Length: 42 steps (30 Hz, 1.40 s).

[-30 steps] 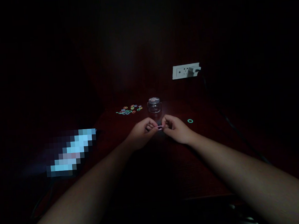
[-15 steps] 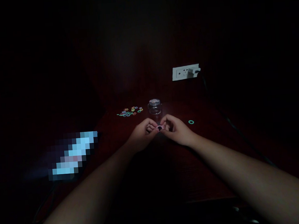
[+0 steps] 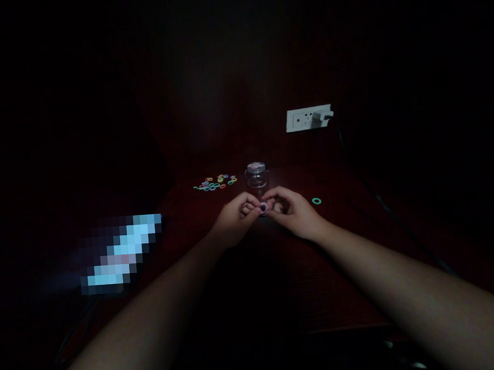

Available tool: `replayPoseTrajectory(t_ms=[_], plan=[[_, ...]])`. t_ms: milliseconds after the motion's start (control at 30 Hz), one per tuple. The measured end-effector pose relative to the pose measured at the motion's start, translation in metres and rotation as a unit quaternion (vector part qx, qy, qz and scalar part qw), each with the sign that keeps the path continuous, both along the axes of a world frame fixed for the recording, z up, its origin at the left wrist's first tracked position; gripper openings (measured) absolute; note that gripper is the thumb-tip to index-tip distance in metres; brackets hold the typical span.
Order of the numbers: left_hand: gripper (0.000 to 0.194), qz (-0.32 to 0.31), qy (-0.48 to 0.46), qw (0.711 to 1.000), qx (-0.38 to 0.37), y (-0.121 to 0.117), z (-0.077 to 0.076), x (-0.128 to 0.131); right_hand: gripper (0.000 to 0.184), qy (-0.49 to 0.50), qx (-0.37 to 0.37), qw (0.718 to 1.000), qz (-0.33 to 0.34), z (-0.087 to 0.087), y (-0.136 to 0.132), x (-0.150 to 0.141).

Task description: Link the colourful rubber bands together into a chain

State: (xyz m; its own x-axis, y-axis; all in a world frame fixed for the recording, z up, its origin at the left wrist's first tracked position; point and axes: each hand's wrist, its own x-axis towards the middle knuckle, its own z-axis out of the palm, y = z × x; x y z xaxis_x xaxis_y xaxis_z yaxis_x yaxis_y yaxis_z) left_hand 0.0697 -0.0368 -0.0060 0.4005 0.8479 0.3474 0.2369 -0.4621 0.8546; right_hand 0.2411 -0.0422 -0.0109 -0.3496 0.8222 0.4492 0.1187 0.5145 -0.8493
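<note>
Fingers (image 3: 248, 197) of the left hand (image 3: 231, 219) and of the right hand (image 3: 293, 213) are clamped on one small pink ring (image 3: 266, 206), with one hand on each side of it. The thumb and pointing finger of each hand do the pinching, and the other fingers are curled in. The pink ring is tipped up so that its round, dark middle shows. It is right in front of the person, by the dark red desk (image 3: 320, 270), but I cannot tell if it touches the desk. Just behind it stands a clear jar (image 3: 257, 180), upright, with its lid (image 3: 256, 166) on top. To the left of the jar, a bunch of little rings (image 3: 216, 185) lies on the desk, green, yellow, orange and blue, some very close together. One green ring (image 3: 313, 200) lies flat by itself, near the right hand, on its right side. Farther back, a white socket plate (image 3: 293, 121) is on the wall (image 3: 232, 96), and a white plug (image 3: 321, 115) sits in its right part. A thin cord (image 3: 389, 211) runs down on the right. Off to the left is a long, bright thing (image 3: 127, 250), blurred into blue squares.
</note>
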Motion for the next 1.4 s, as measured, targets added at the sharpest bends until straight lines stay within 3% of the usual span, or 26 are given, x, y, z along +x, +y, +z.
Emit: replayPoseTrajectory(t_ms=[633,1400], plan=[[0.013,0.001,0.041,0.999,0.008,-0.0045,0.0028,0.0009,0.014,-0.059,-0.009,0.997,-0.058,0.001,0.0008,0.0009],[0.019,0.031,0.032,0.998,0.032,-0.002,0.0015,0.0006,0.016,-0.054,-0.007,0.998,-0.044,-0.0002,0.0008,0.0009]])
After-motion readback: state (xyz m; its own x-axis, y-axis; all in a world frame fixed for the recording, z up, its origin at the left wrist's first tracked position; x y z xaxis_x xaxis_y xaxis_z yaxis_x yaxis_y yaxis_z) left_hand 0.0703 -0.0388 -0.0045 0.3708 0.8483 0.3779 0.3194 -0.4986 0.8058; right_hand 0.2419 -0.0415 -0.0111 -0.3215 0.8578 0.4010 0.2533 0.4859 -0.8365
